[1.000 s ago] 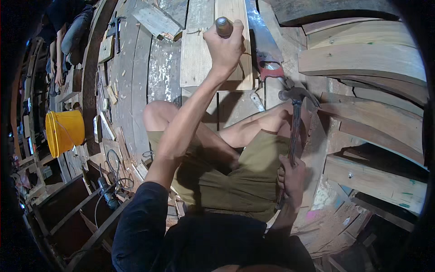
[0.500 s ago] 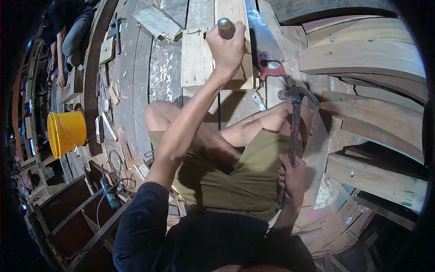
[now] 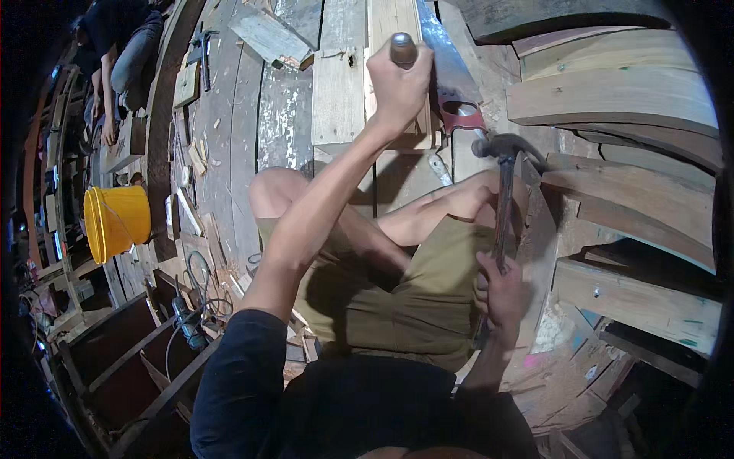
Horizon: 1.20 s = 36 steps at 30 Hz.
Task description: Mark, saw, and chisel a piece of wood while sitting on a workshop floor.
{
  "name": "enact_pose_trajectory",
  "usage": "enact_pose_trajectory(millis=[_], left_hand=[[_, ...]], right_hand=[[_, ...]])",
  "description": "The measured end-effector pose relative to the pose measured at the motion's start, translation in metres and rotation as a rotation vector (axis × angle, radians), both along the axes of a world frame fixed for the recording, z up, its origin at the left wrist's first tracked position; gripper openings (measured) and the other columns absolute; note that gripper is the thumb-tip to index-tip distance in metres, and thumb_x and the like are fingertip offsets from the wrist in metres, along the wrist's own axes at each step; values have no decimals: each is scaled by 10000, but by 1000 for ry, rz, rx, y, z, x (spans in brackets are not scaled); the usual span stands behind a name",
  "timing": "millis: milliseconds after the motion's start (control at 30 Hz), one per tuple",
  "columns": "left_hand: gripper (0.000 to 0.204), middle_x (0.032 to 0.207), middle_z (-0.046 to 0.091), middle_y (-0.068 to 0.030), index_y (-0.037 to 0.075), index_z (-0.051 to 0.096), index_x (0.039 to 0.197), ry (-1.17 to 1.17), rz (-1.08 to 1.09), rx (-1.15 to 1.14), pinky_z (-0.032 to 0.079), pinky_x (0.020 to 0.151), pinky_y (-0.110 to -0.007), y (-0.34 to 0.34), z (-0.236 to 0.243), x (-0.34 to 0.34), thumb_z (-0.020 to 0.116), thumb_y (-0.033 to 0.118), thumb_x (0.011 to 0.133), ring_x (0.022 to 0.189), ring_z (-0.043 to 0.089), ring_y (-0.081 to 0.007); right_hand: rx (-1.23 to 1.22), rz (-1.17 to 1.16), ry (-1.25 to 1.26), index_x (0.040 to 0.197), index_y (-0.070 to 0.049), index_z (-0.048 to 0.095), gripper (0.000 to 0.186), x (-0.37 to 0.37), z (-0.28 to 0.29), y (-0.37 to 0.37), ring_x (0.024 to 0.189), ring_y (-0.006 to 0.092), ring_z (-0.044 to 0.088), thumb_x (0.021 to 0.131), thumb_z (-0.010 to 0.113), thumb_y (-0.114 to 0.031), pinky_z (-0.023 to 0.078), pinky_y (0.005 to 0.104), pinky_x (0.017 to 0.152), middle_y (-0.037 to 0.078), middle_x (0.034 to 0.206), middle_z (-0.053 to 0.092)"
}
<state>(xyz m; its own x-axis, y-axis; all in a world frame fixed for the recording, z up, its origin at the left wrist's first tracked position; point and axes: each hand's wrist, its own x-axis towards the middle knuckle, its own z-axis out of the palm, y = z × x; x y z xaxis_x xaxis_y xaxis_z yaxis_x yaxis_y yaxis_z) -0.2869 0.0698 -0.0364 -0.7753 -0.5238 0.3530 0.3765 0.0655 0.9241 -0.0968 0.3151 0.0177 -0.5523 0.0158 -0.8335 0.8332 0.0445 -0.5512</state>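
My left hand [image 3: 399, 88] is wrapped round the upright handle of a chisel [image 3: 403, 50], whose metal-capped butt points up at me. Its blade is hidden below my fist. Under that hand lies a pale plank [image 3: 388, 24], beside a pale wooden block [image 3: 336, 107]. My right hand [image 3: 501, 291] grips the shaft of a claw hammer [image 3: 505, 183] above my right thigh. The hammer's head is up and away from the plank, near my right knee. A handsaw [image 3: 462, 116] with a red handle lies just right of the plank.
Curved timbers [image 3: 612, 96] are stacked along the right. At left stand a yellow bucket [image 3: 122, 220] and a corded power tool [image 3: 186, 325]. Another hammer [image 3: 204, 61] and offcuts [image 3: 271, 34] lie on the far-left boards. A person [image 3: 126, 53] crouches at the far left.
My left hand has shifted a little to the right with the chisel over the plank. The hammer in my right hand has moved slightly up and right. The view has shifted slightly too.
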Motion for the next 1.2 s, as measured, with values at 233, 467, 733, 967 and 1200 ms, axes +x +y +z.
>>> enact_pose_trajectory(millis=[233, 467, 733, 967, 1200], left_hand=[[178, 595, 552, -2, -11, 558, 701, -60, -70, -105, 403, 506, -256, 2, 9, 1, 638, 69, 838, 559, 475, -51], [298, 488, 473, 4, 57, 447, 597, 4, 38, 140, 329, 347, -257, -21, 35, 4, 570, 47, 868, 373, 432, -78], [279, 494, 481, -11, 55, 449, 623, -5, 21, 223, 338, 339, -264, -34, 38, 6, 578, 52, 870, 366, 438, -88], [361, 483, 509, -165, -101, 557, 638, -578, 348, -469, 412, 472, -414, -60, 4, 85, 687, 203, 782, 421, 510, -210], [366, 632, 611, -256, -64, 658, 739, -823, 211, -506, 489, 615, -450, -37, 3, 114, 714, 298, 759, 639, 641, -408]], right_hand=[[26, -4, 229, 800, -131, 490, 239, -21, 39, -4, 375, 12, 301, 901, 684, -228, 191, 206, 327, -88, 530, 346], [51, -40, 177, 847, -118, 510, 239, -5, 37, 10, 391, 27, 347, 896, 698, -258, 236, 211, 342, -59, 546, 407], [69, -19, 95, 879, -94, 507, 276, 9, 13, 15, 396, 44, 373, 901, 696, -294, 260, 218, 343, -40, 553, 431], [6, -33, 89, 824, -128, 467, 241, 9, 5, 2, 368, 19, 317, 911, 674, -217, 209, 202, 304, -71, 537, 368], [5, 21, 65, 818, -108, 521, 241, 8, 11, -7, 425, 27, 377, 907, 681, -263, 258, 201, 355, -61, 599, 425]])
